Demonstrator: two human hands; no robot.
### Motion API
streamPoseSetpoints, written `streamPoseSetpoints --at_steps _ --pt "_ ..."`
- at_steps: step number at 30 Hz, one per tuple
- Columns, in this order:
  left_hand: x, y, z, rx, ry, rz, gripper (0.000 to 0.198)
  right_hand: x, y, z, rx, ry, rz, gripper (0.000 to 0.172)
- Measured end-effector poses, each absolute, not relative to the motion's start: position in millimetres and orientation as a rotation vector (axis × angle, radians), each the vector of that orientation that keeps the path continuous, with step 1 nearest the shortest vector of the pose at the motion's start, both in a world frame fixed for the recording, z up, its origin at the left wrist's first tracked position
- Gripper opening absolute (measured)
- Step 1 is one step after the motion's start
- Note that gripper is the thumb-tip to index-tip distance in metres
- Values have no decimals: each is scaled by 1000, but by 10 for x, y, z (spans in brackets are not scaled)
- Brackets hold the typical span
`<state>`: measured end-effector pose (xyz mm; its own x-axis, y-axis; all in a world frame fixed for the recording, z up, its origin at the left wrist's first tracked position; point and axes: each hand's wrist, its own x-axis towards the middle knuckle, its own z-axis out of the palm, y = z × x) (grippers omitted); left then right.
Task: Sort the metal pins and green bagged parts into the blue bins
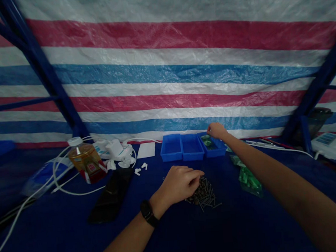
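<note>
My left hand (180, 184) rests over the left edge of a loose pile of screws (206, 195) on the blue tabletop. Its fingers are curled in; whatever they hold, if anything, is hidden. Stretched farther out, my right hand (216, 131) is over the back of the right-hand blue bin (221, 151), its fingers drawn together. Nothing can be made out between them. Inside that bin lies a green plastic packet (207, 141). The middle blue bin (192, 155) and the left blue bin (172, 156) stand beside it in a row.
Green bagged pieces (249, 179) lie under my right forearm. To the left are a dark phone-like slab (111, 196), white earbuds (140, 169), a bottle of amber liquid (86, 159), white chargers (116, 149) and cables. A white card (146, 150) lies near the striped sheet.
</note>
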<state>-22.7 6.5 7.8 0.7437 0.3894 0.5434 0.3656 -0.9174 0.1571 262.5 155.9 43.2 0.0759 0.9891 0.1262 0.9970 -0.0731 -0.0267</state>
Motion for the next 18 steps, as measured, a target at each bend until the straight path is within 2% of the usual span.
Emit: streamPoseSetpoints --at_steps 6,13,18 --pt "-223 49 101 2890 611 945 26 2636 1286 550 -2032 -2141 -229 38" --pt "-215 38 108 2874 591 957 26 2458 1141 400 -1802 -2437 -53 36" --pt "-233 60 100 2871 590 984 26 2749 1059 689 -1743 -2282 -87 35"
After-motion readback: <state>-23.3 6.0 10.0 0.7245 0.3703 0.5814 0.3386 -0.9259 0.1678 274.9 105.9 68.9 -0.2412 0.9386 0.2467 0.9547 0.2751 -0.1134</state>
